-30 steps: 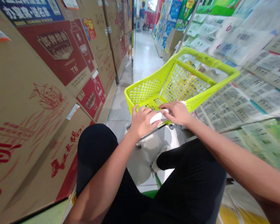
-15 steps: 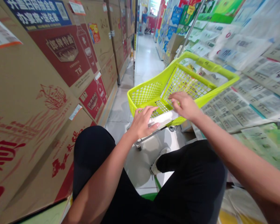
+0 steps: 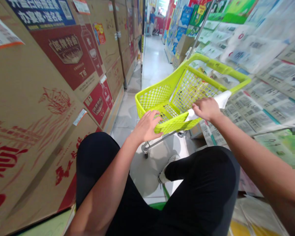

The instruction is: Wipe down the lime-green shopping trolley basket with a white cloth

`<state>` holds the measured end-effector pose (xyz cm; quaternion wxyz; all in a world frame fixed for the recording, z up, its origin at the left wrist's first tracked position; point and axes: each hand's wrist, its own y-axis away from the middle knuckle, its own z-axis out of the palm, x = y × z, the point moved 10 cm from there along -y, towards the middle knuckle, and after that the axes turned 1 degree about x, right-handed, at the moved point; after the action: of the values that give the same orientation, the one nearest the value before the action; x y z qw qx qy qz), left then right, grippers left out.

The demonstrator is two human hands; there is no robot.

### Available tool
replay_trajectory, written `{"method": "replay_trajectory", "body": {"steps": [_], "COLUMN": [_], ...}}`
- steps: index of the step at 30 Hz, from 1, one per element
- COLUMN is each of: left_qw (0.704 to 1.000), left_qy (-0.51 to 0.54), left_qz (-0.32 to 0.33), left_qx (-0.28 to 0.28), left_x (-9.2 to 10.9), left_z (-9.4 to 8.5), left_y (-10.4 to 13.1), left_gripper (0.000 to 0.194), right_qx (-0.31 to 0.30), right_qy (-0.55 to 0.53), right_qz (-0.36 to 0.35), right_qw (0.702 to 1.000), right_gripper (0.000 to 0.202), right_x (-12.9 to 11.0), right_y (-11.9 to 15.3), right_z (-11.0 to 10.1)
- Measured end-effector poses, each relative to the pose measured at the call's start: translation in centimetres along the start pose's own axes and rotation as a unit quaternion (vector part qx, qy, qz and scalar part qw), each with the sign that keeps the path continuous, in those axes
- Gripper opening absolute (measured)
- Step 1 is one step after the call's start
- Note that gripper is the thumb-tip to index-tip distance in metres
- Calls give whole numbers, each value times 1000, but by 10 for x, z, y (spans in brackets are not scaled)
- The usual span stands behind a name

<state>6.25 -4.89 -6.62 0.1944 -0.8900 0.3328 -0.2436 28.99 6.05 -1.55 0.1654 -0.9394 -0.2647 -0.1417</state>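
A yellow-green shopping cart basket stands in front of my knees, its mesh interior showing. My right hand is closed on a white cloth, which lies over the basket's right-hand rim and sticks out on both sides of the hand. At the near corner of the basket, my left hand has its fingers apart over the rim and holds nothing; the thumb is on the outer side.
Stacked cartons with price tags line the left side. Packaged tissue goods fill the right. A person is far down the aisle. Below the cart are a metal frame and caster.
My right hand has moved right along the rim with the white cloth. The cloth has left my left hand, which stays near the close corner. The cart has barely moved.
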Motion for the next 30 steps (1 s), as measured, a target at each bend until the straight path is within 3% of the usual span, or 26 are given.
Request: {"method": "replay_trajectory", "body": {"steps": [3, 5, 7, 9, 11, 14, 16, 18, 22, 24, 25, 27, 30], "left_qw": [1000, 1000, 1000, 1000, 1000, 999, 999, 999, 998, 997, 997, 997, 998], "left_qy": [4, 6, 10, 9, -1, -25, -33, -39, -63, -70, -69, -56, -44], "left_qz": [13, 3, -9, -16, -14, -12, -11, -14, -29, -33, -34, -34, -31], "left_qx": [13, 19, 13, -3, -18, -24, -17, -4, -8, -23, -30, -37, -36], "left_x": [7, 7, 6, 4, 3, 4, 7, 10, 13, 11, 9, 7, 6], "left_z": [5, 6, 6, 7, 7, 8, 9, 8, 8, 8, 8, 6, 3], "left_y": [-3, -3, -3, -2, -2, -3, -5, -8, -8, -5, -2, 2, 5], "left_gripper": [92, 96, 94, 90, 81, 67, 67, 69, 39, 29, 30, 34, 33], "right_qx": [22, 44, 56, 42, 18, 3, 5, 25, 73, 74, 65, 41, 18], "right_qy": [-96, -154, -173, -177, -174, -134, -97, -94, -180, -205, -210, -206, -174], "right_qz": [-63, -108, -136, -152, -143, -77, -41, -25, -59, -87, -103, -126, -112], "right_qw": [993, 981, 974, 972, 974, 988, 994, 995, 979, 972, 970, 970, 978], "right_gripper": [52, 48, 48, 46, 47, 52, 53, 51, 44, 41, 42, 44, 50], "right_x": [-88, -152, -183, -172, -123, -30, -3, -21, -129, -160, -162, -138, -61], "right_y": [8, 15, 21, 25, 24, 21, 21, 25, 36, 40, 41, 41, 36], "right_z": [-15, -29, -37, -34, -24, -8, -4, -9, -28, -33, -33, -27, -12]}}
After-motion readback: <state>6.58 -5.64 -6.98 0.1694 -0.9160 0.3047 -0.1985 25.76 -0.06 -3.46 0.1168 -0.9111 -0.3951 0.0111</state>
